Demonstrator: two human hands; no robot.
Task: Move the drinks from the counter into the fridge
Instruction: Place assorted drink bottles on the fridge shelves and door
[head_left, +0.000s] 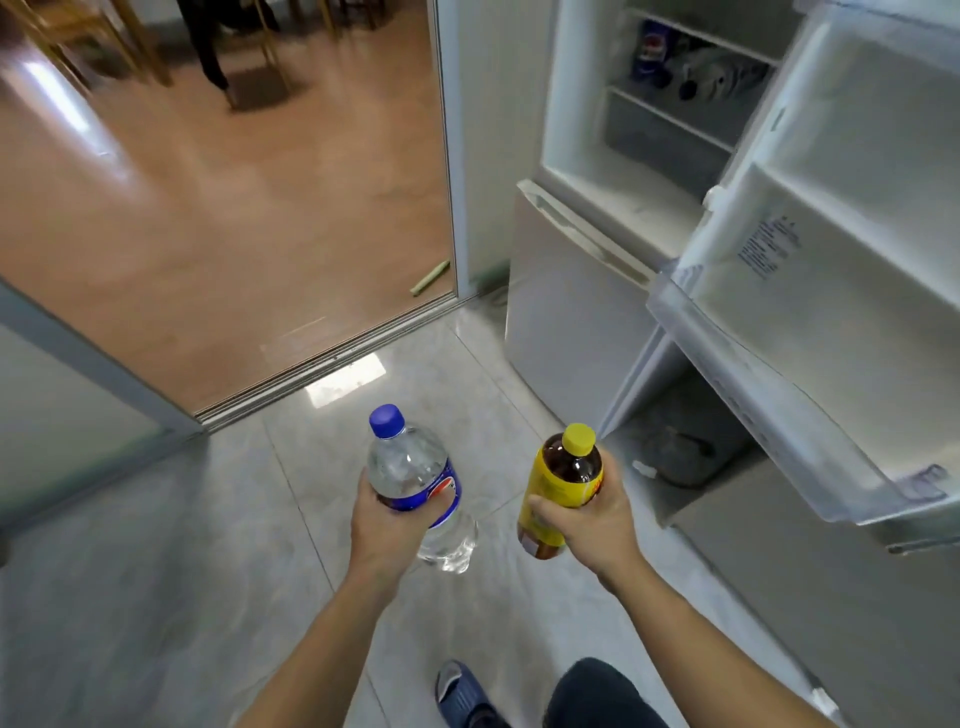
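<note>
Before the open fridge (649, 171), the left grip (387, 525) clasps a seemingly near-empty clear bottle (415, 483), the right grip (597, 519) a yellow-capped one (563, 488).

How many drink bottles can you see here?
3: a clear blue-capped bottle in the left hand, a yellow-capped bottle in the right hand, a blue-labelled bottle on the fridge shelf. More may be hidden.

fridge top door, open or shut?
Open. The upper fridge door is swung out to the right, its inner shelves facing the camera, and the compartment behind it shows a blue-labelled bottle on a shelf.
</note>
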